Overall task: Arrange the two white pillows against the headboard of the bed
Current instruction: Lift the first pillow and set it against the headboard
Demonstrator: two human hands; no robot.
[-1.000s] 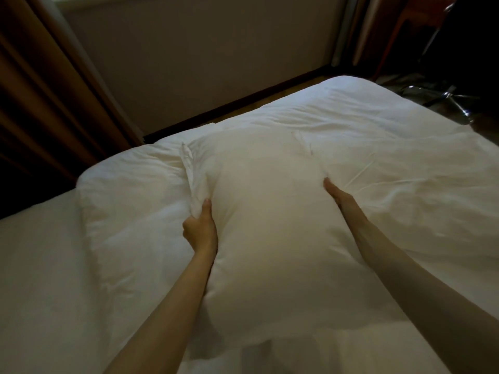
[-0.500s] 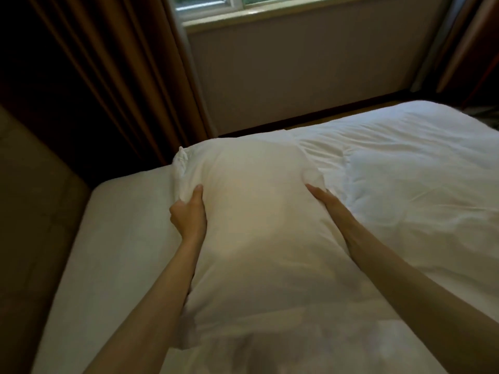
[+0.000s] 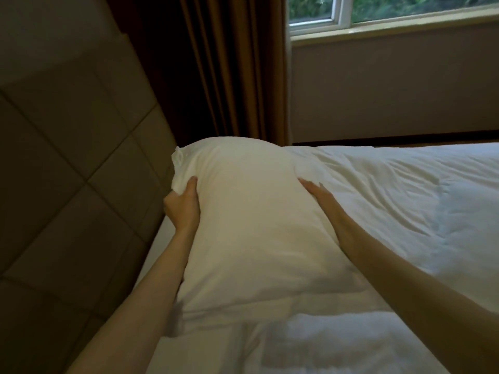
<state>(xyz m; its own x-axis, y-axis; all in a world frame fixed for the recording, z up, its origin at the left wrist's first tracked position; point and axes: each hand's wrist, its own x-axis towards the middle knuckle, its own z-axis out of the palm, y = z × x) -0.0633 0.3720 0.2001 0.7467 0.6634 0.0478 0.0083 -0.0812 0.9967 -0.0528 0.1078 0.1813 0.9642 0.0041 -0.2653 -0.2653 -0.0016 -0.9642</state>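
Observation:
I hold one white pillow [image 3: 248, 217] lifted over the bed, its far left corner close to the padded headboard [image 3: 67, 171]. My left hand [image 3: 182, 205] grips the pillow's left edge, thumb on top. My right hand [image 3: 322, 203] presses flat against its right side with the fingers tucked around the edge. Below the pillow, white bedding [image 3: 283, 344] lies near me; I cannot tell whether it is a second pillow. A strip of bare sheet [image 3: 159, 247] shows between the pillow and the headboard.
A rumpled white duvet [image 3: 405, 201] covers the bed to the right. Brown curtains [image 3: 232, 68] hang behind the bed's far corner. A window [image 3: 378, 12] and a wall [image 3: 391, 90] run along the far side.
Both hands have carried the pillow left toward the headboard. The view has swung left and up, bringing the headboard and window into sight.

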